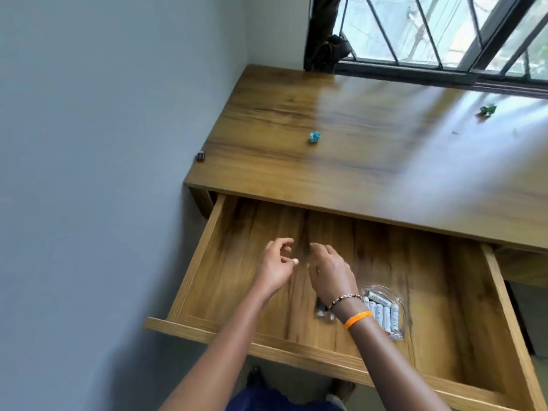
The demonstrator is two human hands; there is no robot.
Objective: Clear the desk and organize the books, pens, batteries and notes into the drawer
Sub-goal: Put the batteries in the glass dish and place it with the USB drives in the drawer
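Observation:
The wooden drawer (pixel 207 247) is pulled out from under the desk (pixel 370 161). Both my hands hover over its middle, close together. My left hand (pixel 274 266) has loosely curled fingers and holds nothing. My right hand (pixel 330 269) is relaxed, fingers pointing down, also without anything in it. A clear glass dish (pixel 398 304) with several white batteries (pixel 381 311) sits in the drawer right of my right wrist. A small dark object (pixel 321 310) lies partly hidden under that wrist. A crumpled blue note (pixel 314 136) and a crumpled green note (pixel 487 110) lie on the desk.
A grey wall runs along the left, with a small dark object (pixel 201 156) at the desk's left edge. A barred window (pixel 444 31) stands behind the desk. A dark box (pixel 530 315) sits under the desk at the right. My feet show below the drawer.

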